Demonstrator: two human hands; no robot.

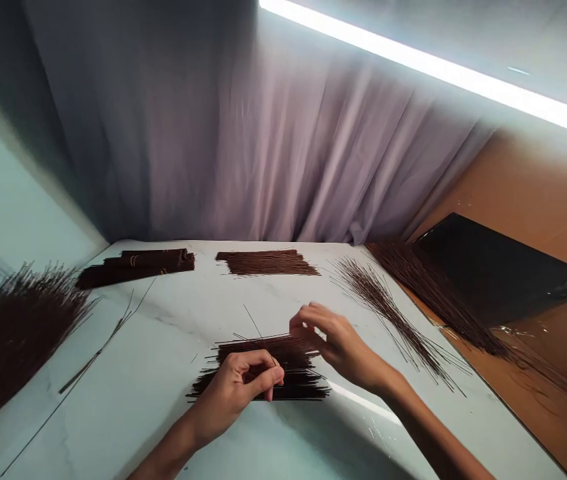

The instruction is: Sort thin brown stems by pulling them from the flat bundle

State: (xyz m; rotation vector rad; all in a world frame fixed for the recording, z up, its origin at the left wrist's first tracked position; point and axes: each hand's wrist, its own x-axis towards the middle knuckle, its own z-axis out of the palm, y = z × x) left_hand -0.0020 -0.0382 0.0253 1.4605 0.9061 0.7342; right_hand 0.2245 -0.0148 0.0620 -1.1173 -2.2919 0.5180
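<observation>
Several thin dark brown sticks, like incense sticks, lie side by side in a pile [293, 348] on the white table in front of me. Above its middle, my left hand [248, 380] pinches a single thin stick [253, 322] between thumb and fingertips. That stick slants up and to the left past the far side of the pile. My right hand [336, 340] hovers over the pile's right end, fingers curved and apart from the thumb, slightly blurred. I see nothing held in it.
A neat stick row [273, 262] and banded bundles [138, 267] lie at the back. Loose bunches stand at left [18, 340] and right [398, 313]. Crossed sticks [98, 353] lie left. More sticks [443, 300] rest beside black sheeting [493, 267]. A curtain [263, 147] hangs behind.
</observation>
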